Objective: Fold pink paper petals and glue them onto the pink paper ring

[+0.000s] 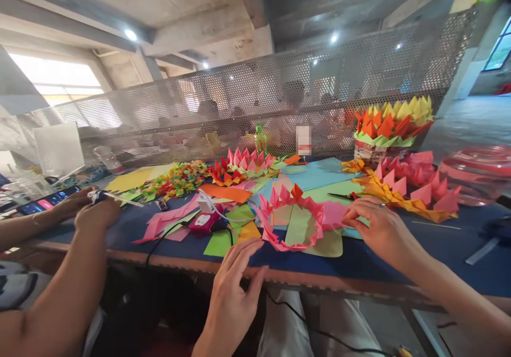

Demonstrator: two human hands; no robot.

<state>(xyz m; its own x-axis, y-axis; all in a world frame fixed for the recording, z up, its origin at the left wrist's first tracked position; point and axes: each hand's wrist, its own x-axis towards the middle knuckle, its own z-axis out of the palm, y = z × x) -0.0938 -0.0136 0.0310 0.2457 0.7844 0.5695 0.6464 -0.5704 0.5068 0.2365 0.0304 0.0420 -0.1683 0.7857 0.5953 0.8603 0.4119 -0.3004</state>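
A ring of folded pink paper points (271,233), with one orange point at its back, lies on loose paper sheets near the table's front edge. My left hand (239,280) is open at its lower left, thumb apart from the fingers; the fingertips are close to the rim, and whether they touch it I cannot tell. At the ring's right side is a blurred piece of pink paper (333,216). The fingertips of my right hand (375,226) are pinched on its right end. Black-bladed scissors (339,195) lie just behind my right hand.
A magenta power block (204,222) with a white plug and cables sits left of the ring. Pink-and-yellow folded rings (423,192), a clear red-rimmed container (475,176) and a tall folded-paper basket (393,128) stand right. At left, a co-worker's hands (98,210) hold a thin white stick.
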